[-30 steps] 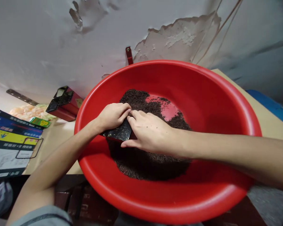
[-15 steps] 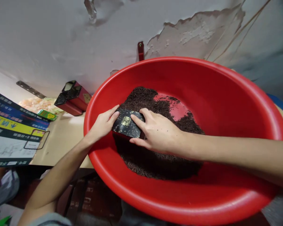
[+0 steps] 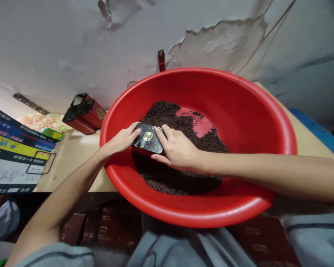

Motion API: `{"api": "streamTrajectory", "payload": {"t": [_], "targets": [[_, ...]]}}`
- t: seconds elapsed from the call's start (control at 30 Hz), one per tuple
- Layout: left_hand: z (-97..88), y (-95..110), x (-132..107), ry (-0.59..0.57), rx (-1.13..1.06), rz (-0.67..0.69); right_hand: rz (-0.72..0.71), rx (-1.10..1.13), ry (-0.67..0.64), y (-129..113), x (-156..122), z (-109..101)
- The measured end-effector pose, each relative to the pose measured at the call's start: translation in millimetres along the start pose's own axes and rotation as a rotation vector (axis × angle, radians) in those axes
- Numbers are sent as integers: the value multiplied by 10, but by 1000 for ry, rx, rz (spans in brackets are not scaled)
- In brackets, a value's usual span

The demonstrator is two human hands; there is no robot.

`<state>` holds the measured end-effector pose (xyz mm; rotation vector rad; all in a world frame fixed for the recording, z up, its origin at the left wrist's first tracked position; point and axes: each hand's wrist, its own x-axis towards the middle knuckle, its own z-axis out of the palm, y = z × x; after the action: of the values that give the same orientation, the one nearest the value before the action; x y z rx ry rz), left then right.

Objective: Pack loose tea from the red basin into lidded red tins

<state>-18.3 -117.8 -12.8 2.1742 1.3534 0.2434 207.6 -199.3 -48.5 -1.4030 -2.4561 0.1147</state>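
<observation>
A black tin (image 3: 148, 138), flecked with gold and bearing a gold label on top, lies tilted over the left part of a big red plastic basin (image 3: 239, 100). My left hand (image 3: 123, 140) grips its left end, fingers behind and thumb at the front top edge. At the other end, my right hand (image 3: 180, 150) wraps the tin, index finger on its top and thumb low in front. Dark loose shreds (image 3: 163, 111), resembling dry tea leaves, cover much of the basin's bottom around the tin. Whether the tin's hidden end is uncovered, I cannot tell.
Left of the basin, red-and-black tins (image 3: 86, 116) stand on the table (image 3: 80, 170). Farther left are a small green-and-yellow box (image 3: 52, 133), a clear bag (image 3: 33, 121) and a printed carton (image 3: 16, 157). Someone's sleeve (image 3: 7, 222) shows lower left. A peeling wall (image 3: 72, 48) rises behind.
The view has shifted, so the basin appears smaller and my clothes show below. Both hands keep their hold on the tin, which has barely moved within the basin.
</observation>
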Motion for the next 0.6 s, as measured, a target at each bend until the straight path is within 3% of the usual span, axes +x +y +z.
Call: {"api": "streamTrajectory", "payload": {"t": [0.1, 0.2, 0.37, 0.53, 0.6], "targets": [[74, -102, 63, 85, -308, -20, 77, 268, -32, 37, 31, 3], [133, -118, 154, 86, -512, -167, 116, 462, -35, 65, 31, 56], [138, -36, 276, 171, -339, -148, 129, 575, 13, 88, -14, 98], [135, -22, 274, 146, -180, -89, 164, 585, 11, 77, 3, 41], [157, -12, 246, 210, -149, -84, 189, 584, 7, 85, 32, 53]]}}
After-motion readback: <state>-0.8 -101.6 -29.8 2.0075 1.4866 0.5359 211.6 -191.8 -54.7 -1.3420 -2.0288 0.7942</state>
